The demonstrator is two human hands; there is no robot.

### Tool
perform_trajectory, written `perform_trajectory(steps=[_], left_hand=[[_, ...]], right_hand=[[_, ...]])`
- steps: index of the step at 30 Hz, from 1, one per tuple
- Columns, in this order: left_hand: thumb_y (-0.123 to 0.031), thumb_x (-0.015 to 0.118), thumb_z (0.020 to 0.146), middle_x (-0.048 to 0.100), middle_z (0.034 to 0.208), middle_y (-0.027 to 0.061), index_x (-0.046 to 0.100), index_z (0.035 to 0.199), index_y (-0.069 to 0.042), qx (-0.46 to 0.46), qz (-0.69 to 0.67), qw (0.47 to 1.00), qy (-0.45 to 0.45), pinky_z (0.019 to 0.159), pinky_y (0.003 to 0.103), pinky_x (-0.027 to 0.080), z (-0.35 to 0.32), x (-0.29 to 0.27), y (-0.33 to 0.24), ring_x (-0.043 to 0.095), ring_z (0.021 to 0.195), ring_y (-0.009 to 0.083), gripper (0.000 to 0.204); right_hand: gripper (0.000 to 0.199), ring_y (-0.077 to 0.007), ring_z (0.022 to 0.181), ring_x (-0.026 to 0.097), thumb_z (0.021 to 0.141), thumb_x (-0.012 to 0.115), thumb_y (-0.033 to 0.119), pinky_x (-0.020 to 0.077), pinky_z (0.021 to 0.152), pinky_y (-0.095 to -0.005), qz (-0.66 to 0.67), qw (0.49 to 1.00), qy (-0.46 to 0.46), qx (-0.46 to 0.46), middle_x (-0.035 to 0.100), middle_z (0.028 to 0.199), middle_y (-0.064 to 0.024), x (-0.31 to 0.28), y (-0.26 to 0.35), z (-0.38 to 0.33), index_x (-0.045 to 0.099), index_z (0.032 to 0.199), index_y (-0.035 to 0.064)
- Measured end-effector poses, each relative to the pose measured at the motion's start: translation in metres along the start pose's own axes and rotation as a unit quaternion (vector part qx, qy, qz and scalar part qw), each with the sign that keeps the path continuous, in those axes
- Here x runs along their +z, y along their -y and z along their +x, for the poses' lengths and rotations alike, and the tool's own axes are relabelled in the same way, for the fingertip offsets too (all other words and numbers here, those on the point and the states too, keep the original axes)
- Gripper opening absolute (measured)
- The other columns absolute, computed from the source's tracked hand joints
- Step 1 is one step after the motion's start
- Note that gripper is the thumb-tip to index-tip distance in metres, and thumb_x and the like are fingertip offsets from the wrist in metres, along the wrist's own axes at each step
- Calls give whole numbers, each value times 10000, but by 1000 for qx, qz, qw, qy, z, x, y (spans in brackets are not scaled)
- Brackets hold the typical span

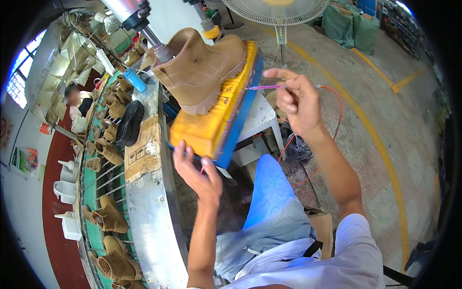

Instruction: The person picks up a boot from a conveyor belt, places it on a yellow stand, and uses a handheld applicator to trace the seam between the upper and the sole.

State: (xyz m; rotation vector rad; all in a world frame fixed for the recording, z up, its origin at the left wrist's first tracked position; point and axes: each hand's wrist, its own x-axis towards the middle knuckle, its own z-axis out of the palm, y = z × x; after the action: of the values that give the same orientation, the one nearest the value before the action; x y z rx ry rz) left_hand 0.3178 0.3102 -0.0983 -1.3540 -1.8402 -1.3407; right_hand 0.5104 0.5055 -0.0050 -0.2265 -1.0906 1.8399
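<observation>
A tan ankle boot (pixel 204 67) is mounted on a machine, its lower edge against a yellow ribbed block (pixel 197 131) with a blue plate (pixel 243 115) along the block's right side. At the block's near end, the fingers and thumb of my left hand (pixel 199 176) rest around the lower corner; a small pinkish thing shows by the thumb, too small to name. My right hand (pixel 302 103) pinches a thin purple pen-like tool (pixel 263 87), index finger stretched out above it. The tool's tip points at the block's right edge, and a red cord (pixel 340 103) trails from its back end.
Left of me runs a metal-edged bench (pixel 156 216) beside a green conveyor with several tan boots (pixel 109 216). A black sole (pixel 130 123) lies by cardboard (pixel 144 149). A blue bottle (pixel 134 80), white table (pixel 262 115) and fan (pixel 276 9) stand farther off. Another person sits beyond the conveyor.
</observation>
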Motion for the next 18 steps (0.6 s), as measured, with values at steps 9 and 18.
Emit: perform_trajectory(steps=[9, 18], left_hand=[[-292, 544, 1070, 678, 1159, 160, 618, 1323, 22, 52, -34, 998, -22, 1046, 407, 452, 120, 20, 11, 630, 1113, 285, 410], [-558, 487, 1057, 737, 1228, 170, 662, 1341, -40, -212, -111, 965, -104, 944, 408, 496, 208, 126, -15, 698, 1060, 309, 616]], right_hand=[[611, -424, 914, 715, 863, 744, 532, 563, 818, -511, -535, 830, 89, -130, 726, 1022, -220, 35, -57, 35, 633, 1176, 19], [921, -454, 957, 702, 526, 979, 507, 562, 833, -506, -579, 804, 19, -135, 724, 989, -260, -12, -59, 76, 614, 1154, -60]])
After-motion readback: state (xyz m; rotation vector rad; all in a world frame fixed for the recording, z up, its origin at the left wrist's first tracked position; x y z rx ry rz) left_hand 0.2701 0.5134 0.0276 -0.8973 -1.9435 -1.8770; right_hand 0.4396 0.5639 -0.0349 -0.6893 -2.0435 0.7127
